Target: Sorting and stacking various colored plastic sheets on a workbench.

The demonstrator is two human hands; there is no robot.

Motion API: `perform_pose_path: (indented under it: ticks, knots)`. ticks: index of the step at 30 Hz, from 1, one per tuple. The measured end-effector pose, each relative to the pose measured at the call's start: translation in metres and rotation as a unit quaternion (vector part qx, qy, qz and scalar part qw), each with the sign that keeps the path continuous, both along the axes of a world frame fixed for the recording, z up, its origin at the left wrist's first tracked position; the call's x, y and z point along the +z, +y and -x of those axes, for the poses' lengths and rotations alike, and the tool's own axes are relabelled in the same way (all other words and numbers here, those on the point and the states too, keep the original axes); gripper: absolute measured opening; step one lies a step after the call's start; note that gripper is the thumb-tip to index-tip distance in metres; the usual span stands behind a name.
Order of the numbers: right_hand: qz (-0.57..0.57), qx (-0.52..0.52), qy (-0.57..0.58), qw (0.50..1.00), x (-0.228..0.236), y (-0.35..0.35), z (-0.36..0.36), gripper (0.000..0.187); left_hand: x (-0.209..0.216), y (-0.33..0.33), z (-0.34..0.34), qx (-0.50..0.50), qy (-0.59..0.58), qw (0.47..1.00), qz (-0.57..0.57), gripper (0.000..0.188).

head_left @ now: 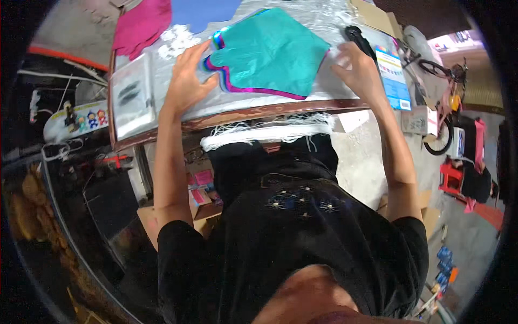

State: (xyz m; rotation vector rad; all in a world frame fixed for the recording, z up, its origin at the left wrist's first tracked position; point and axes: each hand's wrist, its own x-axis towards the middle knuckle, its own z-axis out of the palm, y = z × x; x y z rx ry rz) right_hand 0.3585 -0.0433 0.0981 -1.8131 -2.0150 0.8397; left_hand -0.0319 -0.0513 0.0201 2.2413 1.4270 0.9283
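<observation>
On the table in front of me lies a stack of shiny, thin teal sheets (275, 54), cut to an angular shape with a notched left end. Magenta and blue layers show along its lower and left edges. My left hand (190, 78) is at the notched end, thumb and fingers apart; whether its fingertips touch the stack I cannot tell. Just off the right corner is my right hand (357, 70), slightly blurred, its thumb and curved fingers spread with nothing visible between them. Across my lap rests a bundle of white strings (270, 131).
Left on the table are a clear plastic bag (134, 100) with dark contents, a white tangle (179, 41), a pink sheet (143, 24) and a blue sheet (202, 13). A black bundle (360, 39) and blue printed package (393, 78) lie right. A bicycle (445, 102) stands beyond.
</observation>
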Motion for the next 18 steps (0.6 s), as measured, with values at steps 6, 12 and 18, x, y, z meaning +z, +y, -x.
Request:
perform_pose_path:
  ticks: [6, 12, 18]
  knots:
    - [-0.207, 0.187, -0.099, 0.955, -0.047, 0.048, -0.021, 0.074, 0.003, 0.004, -0.002, 0.005, -0.004, 1.0, -0.002, 0.073]
    - [-0.173, 0.158, -0.07, 0.97, -0.044, 0.044, -0.003, 0.074, 0.001, 0.0, -0.004, 0.021, -0.018, 0.999, 0.018, 0.072]
    - [-0.171, 0.148, -0.018, 0.974, -0.055, 0.049, -0.004, 0.072, 0.003, -0.002, -0.005, 0.019, -0.002, 1.0, 0.001, 0.069]
